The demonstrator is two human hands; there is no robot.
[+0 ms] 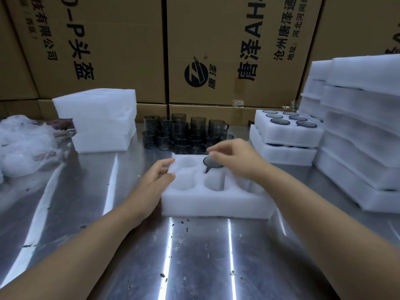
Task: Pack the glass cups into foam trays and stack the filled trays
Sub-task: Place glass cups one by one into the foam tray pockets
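A white foam tray with round pockets lies on the steel table in front of me. One smoked glass cup sits in its back middle pocket; the other visible pockets are empty. My left hand touches the tray's left edge with relaxed fingers. My right hand hovers just above the seated cup, fingers loosely bent, holding nothing. Several loose smoked glass cups stand in a cluster behind the tray.
A stack of empty foam trays stands at the back left. Filled trays are stacked at the right, with taller foam stacks beyond. Crumpled plastic wrap lies far left. Cardboard boxes wall the back.
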